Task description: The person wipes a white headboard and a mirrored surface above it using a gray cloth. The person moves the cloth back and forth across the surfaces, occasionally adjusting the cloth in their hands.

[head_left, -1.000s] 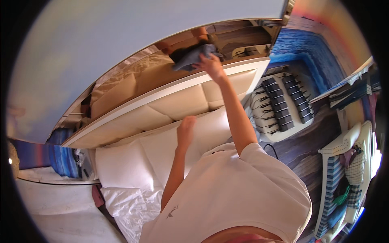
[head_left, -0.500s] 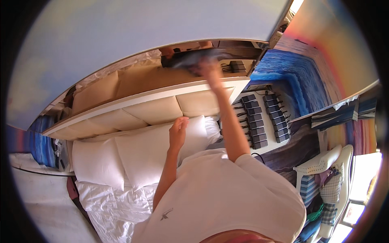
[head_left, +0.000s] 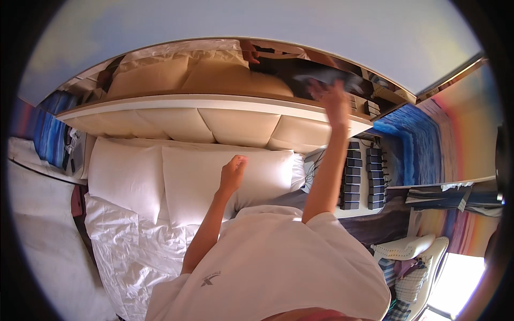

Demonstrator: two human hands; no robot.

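Note:
My right hand [head_left: 332,101] is stretched up and out over the headboard [head_left: 241,125]. Under its spread, slightly blurred fingers is a grey cloth [head_left: 345,80], smeared by motion, pressed against the dark mirrored strip [head_left: 230,75] above the headboard. That strip reflects the pillows and part of an arm. My left hand [head_left: 234,172] hangs in front of my body above a white pillow [head_left: 203,182], its fingers curled in, with nothing visible in them.
Beside the bed on the right, a white nightstand [head_left: 361,213] bears rows of black adapter-like blocks [head_left: 352,182] with cables. A crumpled white sheet [head_left: 123,235] covers the bed. At lower right stands a cream armchair [head_left: 407,247] with clothes and cushions.
My right hand has slid the cloth to the right along the mirrored strip. The view has turned and shifted; my left hand stays curled in front of me.

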